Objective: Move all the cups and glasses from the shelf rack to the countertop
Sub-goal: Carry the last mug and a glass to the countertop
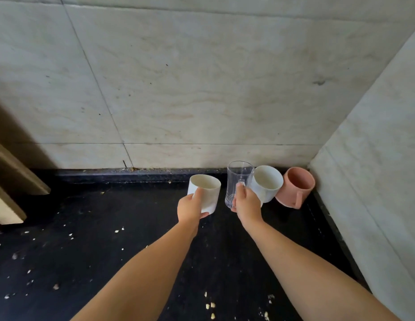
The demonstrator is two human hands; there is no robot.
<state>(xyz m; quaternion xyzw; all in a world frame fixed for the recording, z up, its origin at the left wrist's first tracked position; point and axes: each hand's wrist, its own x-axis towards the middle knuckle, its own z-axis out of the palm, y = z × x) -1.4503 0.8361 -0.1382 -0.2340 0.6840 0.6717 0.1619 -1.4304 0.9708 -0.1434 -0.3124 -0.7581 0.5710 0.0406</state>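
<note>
- Head view: left hand (190, 208) grasps a white cup (204, 193) round its wall, low over the black tabletop (86, 251), likely to set it in line with the others.
- Right hand (246, 202) grasps a glass (237, 181) by its handle, beside a second white cup (268, 183).
- Pink mug (297, 186) stands in the corner by the wall, handle toward the camera.
- All four mouths up, long axes near vertical; the two right ones appear tilted outward, probably lens effect.
- Shelf rack not seen.
</note>
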